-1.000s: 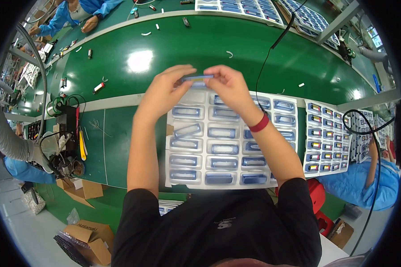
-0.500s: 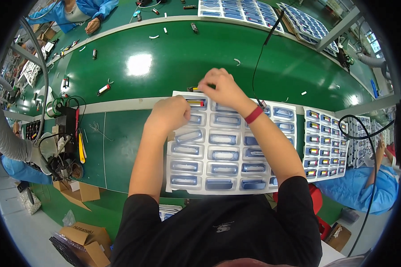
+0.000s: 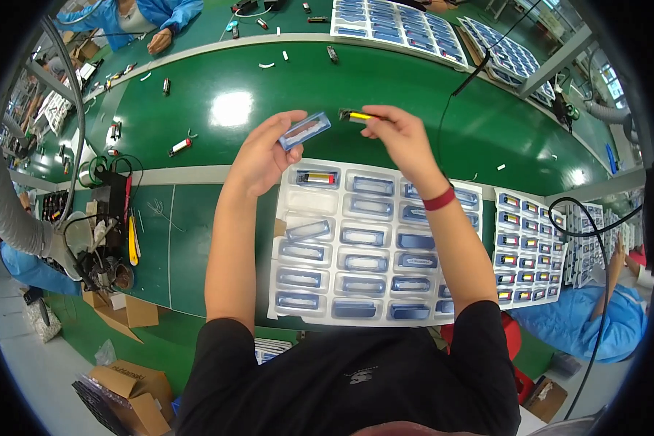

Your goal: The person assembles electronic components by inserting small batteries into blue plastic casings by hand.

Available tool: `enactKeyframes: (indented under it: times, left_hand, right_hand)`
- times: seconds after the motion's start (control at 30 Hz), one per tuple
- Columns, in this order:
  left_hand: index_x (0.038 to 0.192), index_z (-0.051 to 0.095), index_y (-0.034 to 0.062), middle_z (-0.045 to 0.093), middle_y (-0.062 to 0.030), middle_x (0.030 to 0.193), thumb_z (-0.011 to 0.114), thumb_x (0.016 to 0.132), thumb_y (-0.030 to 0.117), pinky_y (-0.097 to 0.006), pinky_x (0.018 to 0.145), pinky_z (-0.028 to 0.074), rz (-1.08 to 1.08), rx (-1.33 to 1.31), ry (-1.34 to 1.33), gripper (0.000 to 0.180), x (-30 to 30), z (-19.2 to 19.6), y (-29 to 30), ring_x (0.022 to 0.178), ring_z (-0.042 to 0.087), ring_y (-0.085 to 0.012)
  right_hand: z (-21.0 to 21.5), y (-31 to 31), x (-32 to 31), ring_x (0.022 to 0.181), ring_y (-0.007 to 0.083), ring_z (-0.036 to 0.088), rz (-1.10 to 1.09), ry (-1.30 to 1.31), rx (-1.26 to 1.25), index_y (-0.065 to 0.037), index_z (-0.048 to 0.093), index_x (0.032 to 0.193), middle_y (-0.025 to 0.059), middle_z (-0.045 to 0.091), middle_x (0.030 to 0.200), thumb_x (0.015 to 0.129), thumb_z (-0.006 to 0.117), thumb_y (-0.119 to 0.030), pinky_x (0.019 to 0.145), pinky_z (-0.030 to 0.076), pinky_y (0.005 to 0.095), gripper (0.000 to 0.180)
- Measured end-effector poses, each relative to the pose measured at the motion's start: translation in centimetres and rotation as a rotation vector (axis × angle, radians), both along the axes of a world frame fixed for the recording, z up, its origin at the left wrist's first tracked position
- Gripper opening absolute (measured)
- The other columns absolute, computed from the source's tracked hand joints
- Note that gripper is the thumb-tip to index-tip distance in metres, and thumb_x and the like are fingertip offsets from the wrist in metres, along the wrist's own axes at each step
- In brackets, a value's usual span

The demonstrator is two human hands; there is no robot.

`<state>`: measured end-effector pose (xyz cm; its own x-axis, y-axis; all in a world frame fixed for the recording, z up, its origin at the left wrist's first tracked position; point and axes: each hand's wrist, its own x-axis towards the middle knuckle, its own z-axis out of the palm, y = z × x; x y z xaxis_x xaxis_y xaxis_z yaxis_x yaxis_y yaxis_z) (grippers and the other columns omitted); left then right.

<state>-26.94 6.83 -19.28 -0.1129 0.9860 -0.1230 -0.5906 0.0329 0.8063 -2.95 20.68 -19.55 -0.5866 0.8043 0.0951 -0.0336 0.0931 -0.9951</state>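
My left hand (image 3: 261, 152) grips a translucent blue plastic case (image 3: 305, 131) by its lower end, raised and tilted beyond the tray's far edge. Facing it across a small gap, my right hand (image 3: 403, 138) pinches a small black-and-yellow battery-like part (image 3: 357, 116) by one end. Below both hands lies a white moulded tray (image 3: 311, 203) whose pockets hold several blue cases. In its far left pocket, a case contains a red, yellow and black part (image 3: 317, 178). The pocket just nearer than that one is bare. One case (image 3: 308, 230) sits askew in its pocket.
A second tray (image 3: 527, 247) of filled cases stands to the right. Loose parts, one red and white (image 3: 180, 147), lie on the green belt (image 3: 269, 91). Bench equipment (image 3: 109, 196) and a yellow-handled tool (image 3: 133, 240) are at left. A black cable (image 3: 472, 75) hangs ahead; co-workers wear blue sleeves.
My left hand has lifted the blue case out of the second pocket of the left column. My right hand has picked up the black-and-yellow part from beside the tray's far edge.
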Motion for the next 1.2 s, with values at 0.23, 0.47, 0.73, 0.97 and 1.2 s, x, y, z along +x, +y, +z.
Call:
enactKeyframes:
  times: [0.23,0.47,0.73,0.97,1.2]
  left_hand:
    - [0.136,0.054,-0.0030,0.068,-0.0161,0.121,0.046,0.111,0.029,-0.027,0.070,0.054,-0.033,-0.076,-0.032,0.042,2.6,-0.3,0.6,0.074,0.059,-0.0145]
    - [0.148,0.046,0.0055,0.061,-0.0105,0.124,0.050,0.109,0.025,-0.035,0.087,0.054,-0.136,0.094,-0.209,0.043,5.8,-0.2,0.6,0.094,0.064,-0.0200]
    - [0.133,0.055,0.0090,0.067,0.0003,0.105,0.067,0.099,0.011,-0.022,0.065,0.046,-0.122,0.131,0.448,0.036,6.1,0.0,0.3,0.083,0.061,-0.0053]
    - [0.122,0.057,0.0066,0.063,0.0005,0.091,0.064,0.099,0.009,-0.021,0.060,0.044,-0.150,0.005,0.313,0.024,5.7,-1.1,0.4,0.070,0.057,-0.0067]
    - [0.145,0.054,0.0051,0.055,-0.0037,0.085,0.042,0.100,0.006,-0.026,0.065,0.043,-0.073,0.041,0.124,0.046,6.8,-0.1,0.6,0.076,0.049,-0.0091]
  right_hand:
    - [3.9,-3.7,0.4,0.088,0.0147,0.070,0.145,0.098,-0.032,0.003,0.066,0.119,0.0084,0.072,0.101,0.095,0.068,0.000,0.081,0.057,0.0270,0.024]
    - [2.7,-4.0,-0.3,0.091,0.0150,0.068,0.050,0.355,-0.238,0.000,0.065,0.116,0.0085,0.071,0.105,0.100,0.066,-0.009,0.085,0.056,0.0291,0.018]
    - [3.2,-4.6,-0.4,0.093,0.0189,0.070,0.160,0.422,-0.347,-0.003,0.063,0.115,0.0103,0.071,0.107,0.104,0.060,-0.012,0.088,0.055,0.0324,0.015]
    - [4.4,-5.8,1.7,0.093,0.0123,0.066,-0.060,0.256,-0.024,0.001,0.065,0.113,0.0066,0.071,0.102,0.096,0.071,-0.005,0.085,0.054,0.0267,0.020]
    - [2.9,-5.7,1.9,0.090,0.0090,0.066,-0.154,0.174,0.120,0.002,0.068,0.111,0.0032,0.071,0.095,0.094,0.074,-0.004,0.081,0.053,0.0226,0.019]
